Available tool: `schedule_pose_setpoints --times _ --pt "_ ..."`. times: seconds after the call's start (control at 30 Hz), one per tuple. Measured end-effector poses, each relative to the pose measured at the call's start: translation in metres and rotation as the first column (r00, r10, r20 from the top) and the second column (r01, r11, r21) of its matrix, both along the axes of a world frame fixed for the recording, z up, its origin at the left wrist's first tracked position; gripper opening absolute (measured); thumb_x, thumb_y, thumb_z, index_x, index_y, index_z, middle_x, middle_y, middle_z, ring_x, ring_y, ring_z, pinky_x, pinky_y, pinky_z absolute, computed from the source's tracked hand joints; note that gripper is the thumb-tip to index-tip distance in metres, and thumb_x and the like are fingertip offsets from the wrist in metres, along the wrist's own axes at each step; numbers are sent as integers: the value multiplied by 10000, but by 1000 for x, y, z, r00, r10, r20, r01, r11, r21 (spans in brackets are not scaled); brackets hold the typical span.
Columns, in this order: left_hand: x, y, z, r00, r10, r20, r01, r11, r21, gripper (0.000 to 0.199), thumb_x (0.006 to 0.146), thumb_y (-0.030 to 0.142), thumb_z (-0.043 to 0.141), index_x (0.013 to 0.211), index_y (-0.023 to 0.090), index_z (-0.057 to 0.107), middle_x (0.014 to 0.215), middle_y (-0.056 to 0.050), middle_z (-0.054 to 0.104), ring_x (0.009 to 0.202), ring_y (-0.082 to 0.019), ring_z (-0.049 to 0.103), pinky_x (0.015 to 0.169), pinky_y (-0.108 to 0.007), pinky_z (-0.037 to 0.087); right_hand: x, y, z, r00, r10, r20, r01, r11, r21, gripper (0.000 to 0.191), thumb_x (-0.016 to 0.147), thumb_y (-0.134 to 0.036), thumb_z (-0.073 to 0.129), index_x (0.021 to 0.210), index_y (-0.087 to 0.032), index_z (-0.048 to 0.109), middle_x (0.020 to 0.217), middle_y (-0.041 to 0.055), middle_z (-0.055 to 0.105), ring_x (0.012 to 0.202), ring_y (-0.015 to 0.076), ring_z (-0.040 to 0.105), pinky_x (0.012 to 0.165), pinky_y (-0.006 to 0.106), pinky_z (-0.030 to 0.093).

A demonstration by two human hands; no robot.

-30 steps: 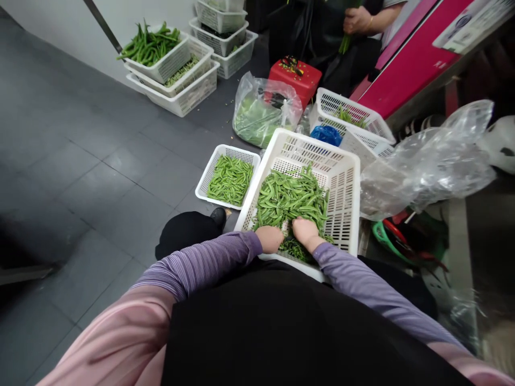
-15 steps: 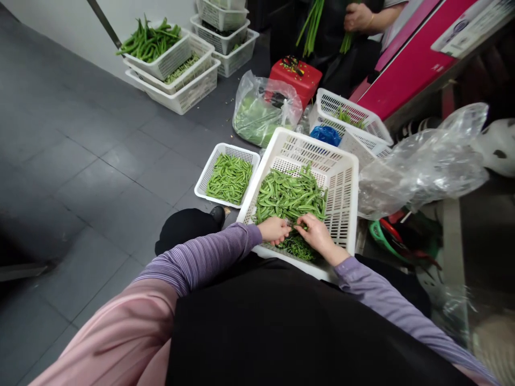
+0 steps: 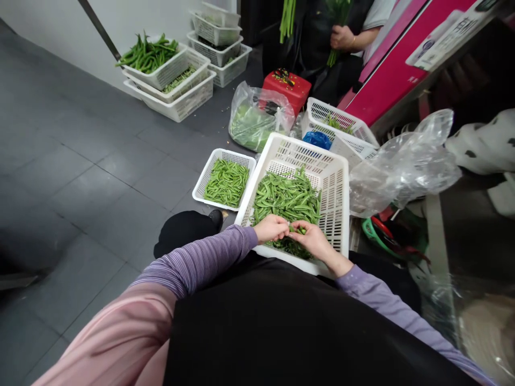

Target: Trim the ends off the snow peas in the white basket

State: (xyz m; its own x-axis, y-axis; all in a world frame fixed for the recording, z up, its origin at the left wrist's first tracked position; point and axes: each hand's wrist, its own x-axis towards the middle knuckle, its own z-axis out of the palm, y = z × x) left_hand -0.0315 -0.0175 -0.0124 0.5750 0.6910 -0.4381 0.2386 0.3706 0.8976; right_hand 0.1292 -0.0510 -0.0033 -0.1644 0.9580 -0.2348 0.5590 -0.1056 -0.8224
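My left hand and my right hand meet fingertip to fingertip over the near end of a large white basket. Between them is a green pea pod: the right fingers pinch it, and the closed left fingers are at its other end, partly hiding it. A heap of flat pea pods lies in the basket beyond my hands. Under my hands sits a darker pile of green trimmings. Left of this basket, a smaller white basket holds more pea pods.
Behind stand a clear bag of greens, a red stool and another white basket. Stacked baskets stand far left. Clear plastic lies at right. A co-worker's hand holds green stalks.
My head view has shifted slightly. The left hand stays closed at the right one, and more of a pod now shows in the right fingers. The co-worker's hand and stalks have moved.
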Motion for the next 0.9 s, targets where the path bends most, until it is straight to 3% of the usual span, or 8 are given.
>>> schedule_pose_setpoints --times 0.1,0.27,0.33,0.47,0.6,0.67,0.77,0.9 --pt "-2 -1 -2 998 3 -68 7 990 141 194 693 220 410 636 132 573 467 36 461 381 -45 382 386 -162 302 -3 3 5 909 -270 -317 192 948 -255 268 598 -363 671 723 -203 496 439 -87 428 344 71 356 366 206 274" --pt "-7 -4 -10 812 -199 -549 410 864 293 89 602 181 538 559 136 601 517 -11 529 545 -116 494 551 -220 396 5 17 14 590 -525 -613 430 847 -312 341 527 -267 738 726 -202 469 570 -72 529 367 30 358 348 167 278" --pt "-7 -4 -11 813 -173 -556 414 844 342 137 600 159 547 701 144 638 623 -22 577 624 -133 525 616 -230 413 9 20 15 591 -527 -610 448 844 -295 342 522 -258 742 738 -194 485 631 -56 562 363 23 365 335 165 281" --pt "-3 0 0 955 -176 -237 240 931 276 397 688 245 520 1078 168 526 830 -12 593 575 -82 522 541 -193 417 6 13 7 667 -500 -553 451 861 -234 327 542 -299 728 743 -186 496 723 -31 585 339 15 354 310 178 282" --pt "0 2 12 942 -316 -110 330 932 149 284 792 274 351 897 130 572 728 -8 579 452 -50 465 439 -173 372 0 6 2 824 -418 -382 419 904 -85 273 642 -386 645 780 -190 514 696 -20 568 346 36 349 325 205 302" --pt "-1 3 15 915 -328 -233 385 882 273 247 763 226 361 739 130 587 627 0 562 461 -61 464 464 -179 368 3 6 8 940 -307 -152 327 935 134 261 695 -405 590 840 -189 561 724 12 573 413 73 418 378 227 341" --pt "-5 3 15 832 -260 -491 512 702 495 203 696 229 435 596 143 589 553 -16 556 523 -103 492 515 -206 360 12 9 23 956 -19 294 -97 923 374 269 742 -384 550 940 -211 607 850 66 576 625 140 521 506 249 382" --pt "-7 -4 11 764 -290 -576 633 511 582 192 671 249 467 578 162 611 579 -32 593 541 -123 503 525 -222 342 14 12 29 779 465 421 -574 800 177 147 762 -332 531 746 -218 623 768 39 564 672 143 518 553 242 368"
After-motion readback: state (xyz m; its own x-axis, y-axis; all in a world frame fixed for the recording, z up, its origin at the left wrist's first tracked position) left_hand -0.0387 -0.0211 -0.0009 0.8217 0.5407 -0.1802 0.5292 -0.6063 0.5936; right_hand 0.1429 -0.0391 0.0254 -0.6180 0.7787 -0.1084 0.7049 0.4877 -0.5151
